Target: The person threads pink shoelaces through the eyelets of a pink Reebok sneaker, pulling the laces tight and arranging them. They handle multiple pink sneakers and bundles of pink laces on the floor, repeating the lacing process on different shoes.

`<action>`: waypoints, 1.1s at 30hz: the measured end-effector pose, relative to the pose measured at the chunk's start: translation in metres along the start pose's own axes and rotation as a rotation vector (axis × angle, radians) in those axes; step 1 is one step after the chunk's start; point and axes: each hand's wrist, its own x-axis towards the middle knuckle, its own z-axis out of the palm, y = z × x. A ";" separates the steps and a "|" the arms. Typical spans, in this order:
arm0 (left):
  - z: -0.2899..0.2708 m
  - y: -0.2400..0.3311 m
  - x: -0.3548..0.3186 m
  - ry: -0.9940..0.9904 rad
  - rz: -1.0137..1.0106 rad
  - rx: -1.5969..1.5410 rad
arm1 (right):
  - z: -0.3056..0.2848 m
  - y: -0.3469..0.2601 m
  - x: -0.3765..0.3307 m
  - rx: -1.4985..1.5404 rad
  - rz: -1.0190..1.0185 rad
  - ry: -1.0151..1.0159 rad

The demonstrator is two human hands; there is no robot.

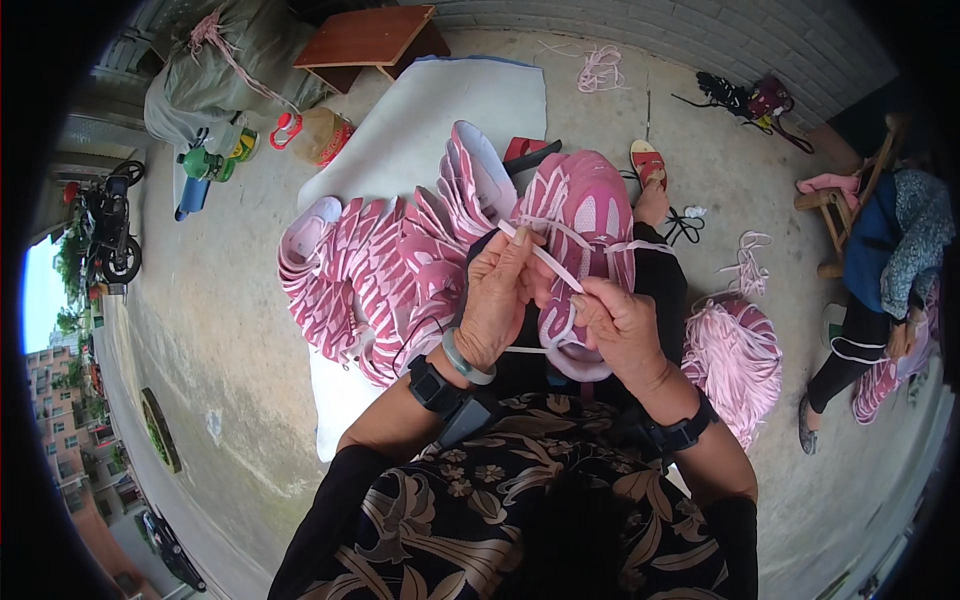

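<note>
On my lap lies a pink and white sneaker (597, 205), its toe pointing away from me, with another pink shoe tight against its left side. A pale pink shoelace (553, 266) is stretched between my two hands above the sneaker. My left hand (500, 288) pinches one part of it between thumb and fingers. The other part is pinched by my right hand (622, 325), which is over the right side of the shoe's opening. More lace crosses the front of the shoe and trails to the right.
Stacked pink shoe uppers (375, 275) spread over a white sheet (420, 110) at left. A bundle of pink laces (735, 360) sits right of my leg. At far right a seated person (890, 270) handles a pink shoe. Bottles (215, 155) and a wooden stool (365, 40) stand far left.
</note>
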 end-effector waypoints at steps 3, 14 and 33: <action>-0.009 -0.006 -0.001 -0.250 -0.360 -0.073 | -0.005 -0.008 0.004 -0.131 -0.040 -0.009; -0.015 -0.012 0.022 -0.298 -0.377 0.133 | -0.028 -0.007 0.027 -0.427 -0.250 -0.108; -0.024 -0.039 0.050 -0.064 0.273 0.864 | -0.027 0.016 0.044 -0.917 -0.376 -0.105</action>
